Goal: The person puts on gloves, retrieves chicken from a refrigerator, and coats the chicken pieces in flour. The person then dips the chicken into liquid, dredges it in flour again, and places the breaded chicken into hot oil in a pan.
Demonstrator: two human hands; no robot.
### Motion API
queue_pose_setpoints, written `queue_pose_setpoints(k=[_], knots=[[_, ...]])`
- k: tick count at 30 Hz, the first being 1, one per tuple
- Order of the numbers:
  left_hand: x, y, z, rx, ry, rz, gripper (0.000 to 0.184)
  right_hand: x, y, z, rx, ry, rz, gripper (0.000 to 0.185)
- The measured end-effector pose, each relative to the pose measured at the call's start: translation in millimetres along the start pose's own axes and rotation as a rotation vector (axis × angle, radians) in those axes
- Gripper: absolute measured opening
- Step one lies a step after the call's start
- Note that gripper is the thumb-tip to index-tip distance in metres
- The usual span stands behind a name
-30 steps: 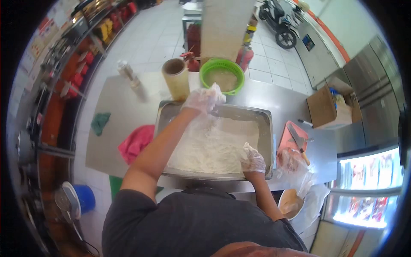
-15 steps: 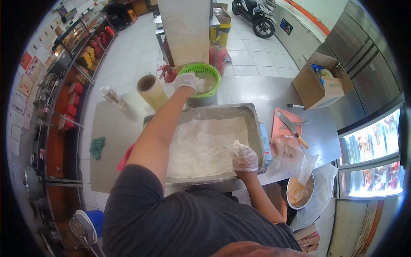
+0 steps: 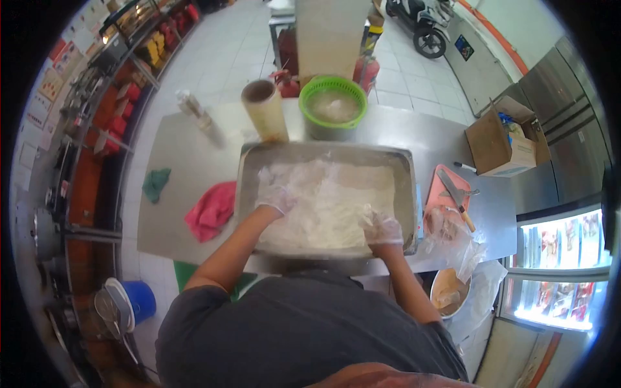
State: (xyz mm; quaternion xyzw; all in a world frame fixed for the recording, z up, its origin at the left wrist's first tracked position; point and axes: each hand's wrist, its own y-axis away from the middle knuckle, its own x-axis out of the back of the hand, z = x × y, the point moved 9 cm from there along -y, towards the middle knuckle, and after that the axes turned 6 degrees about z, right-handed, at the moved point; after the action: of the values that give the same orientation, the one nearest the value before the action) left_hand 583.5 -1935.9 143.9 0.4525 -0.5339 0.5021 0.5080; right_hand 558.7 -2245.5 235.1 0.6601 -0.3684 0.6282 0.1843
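A large metal tray lies on the steel table, with white flour spread over its bottom. In a clear plastic glove, my left hand is down at the flour on the tray's left side; its fingers blur into the white. My right hand, gloved too, touches the flour near the tray's right side, its fingers partly hidden. Behind the tray stands a green basket set in a pot, with cloudy liquid and a pale lump inside. A roll of film stands left of it.
On the left of the table lie a pink cloth and a green cloth. To the right are a pink tray with a knife, a plastic bag and a cardboard box. A bowl sits below the table's front edge.
My left hand has come back from the green basket and down into the flour tray. My right hand has stayed at the tray's right side. The camera view has shifted.
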Motion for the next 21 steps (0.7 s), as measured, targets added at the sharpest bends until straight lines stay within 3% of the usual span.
queue_pose_setpoints(k=[1, 3, 5, 7, 10, 13, 15, 16, 17, 18, 19, 20, 21], knots=[[-19.8, 13.6, -6.5, 0.017, 0.021, -0.026, 0.072, -5.1, -2.2, -5.0, 0.008, -0.008, -0.035, 0.042], [-40.1, 29.2, -9.5, 0.041, 0.134, -0.138, 0.087, -34.2, -1.7, 16.4, -0.374, -0.225, -0.251, 0.046], [-41.5, 45.7, -4.3, 0.106, 0.225, -0.298, 0.094, -65.6, -10.7, 6.6, -0.305, -0.233, -0.325, 0.050], [-36.8, 72.8, 20.5, 0.093, 0.416, -0.893, 0.089, -81.6, -28.9, -12.6, -0.236, -0.247, -0.375, 0.054], [-15.3, 69.6, 20.4, 0.148, 0.530, -0.823, 0.086, -87.0, -63.5, -55.9, -0.166, -0.191, -0.470, 0.062], [-16.0, 63.4, 13.0, 0.325, 0.950, -0.487, 0.082, -80.3, -113.5, -88.4, -0.102, -0.181, -0.309, 0.067], [-16.7, 55.6, 11.4, 0.498, 1.367, -0.217, 0.079, -74.1, -137.4, -111.8, -0.064, -0.253, -0.049, 0.070], [5.8, 61.6, 21.3, 0.724, 1.618, -0.256, 0.082, -95.6, -143.5, -133.5, 0.267, 0.057, 0.048, 0.071], [16.7, 68.2, 34.2, 0.945, 1.872, -0.296, 0.086, -97.9, -146.0, -123.6, -0.166, -0.605, -0.147, 0.070], [7.7, 57.0, 38.1, 0.862, 1.992, -0.214, 0.090, -108.1, -131.2, -138.5, -0.609, -1.253, -0.366, 0.070], [-0.2, 43.2, 41.5, 0.763, 2.106, -0.137, 0.094, -164.8, -127.8, -139.5, -0.933, -1.554, -0.408, 0.067], [4.0, 39.4, 51.1, 0.871, 2.241, -0.103, 0.095, -147.8, -130.8, -147.8, -0.869, -1.674, -0.242, 0.072], [8.9, 35.3, 60.4, 0.870, 2.245, -0.013, 0.093, -123.2, -127.3, -157.4, -0.983, -1.777, -0.240, 0.077]])
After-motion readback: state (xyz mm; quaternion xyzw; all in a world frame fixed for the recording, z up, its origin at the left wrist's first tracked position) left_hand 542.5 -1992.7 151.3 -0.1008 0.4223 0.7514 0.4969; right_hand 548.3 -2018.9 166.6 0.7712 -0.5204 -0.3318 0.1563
